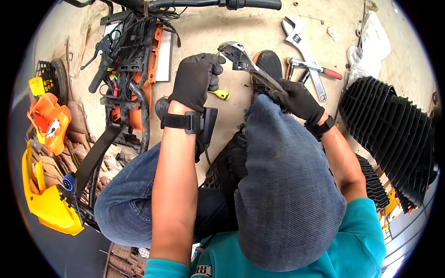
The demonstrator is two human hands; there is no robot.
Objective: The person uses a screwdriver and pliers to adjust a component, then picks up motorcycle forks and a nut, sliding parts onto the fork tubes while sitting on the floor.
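My right hand (pixel 296 101), in a black glove, is closed round the dark handle of an adjustable wrench (pixel 264 78). The wrench slants up and left, its silver jaw end beside my left hand (pixel 194 79). That hand is gloved too, its fingers curled in at the wrench's jaws; whatever they pinch is too small to make out. Below the left fingers, a yellow screwdriver handle (pixel 221 94) lies on the floor. A larger silver adjustable wrench (pixel 303 48) rests on the floor beyond my right hand, with a red-handled tool (pixel 332 73) lying across it.
At left stands a small motorbike frame (pixel 144 99) with a handlebar grip (pixel 103 69) and loose cables. Yellow plastic body panels (pixel 52 208) and flattened cardboard (pixel 55 171) lie farther left. On the right are black ribbed parts (pixel 389 132) and clear plastic wrap (pixel 374 39).
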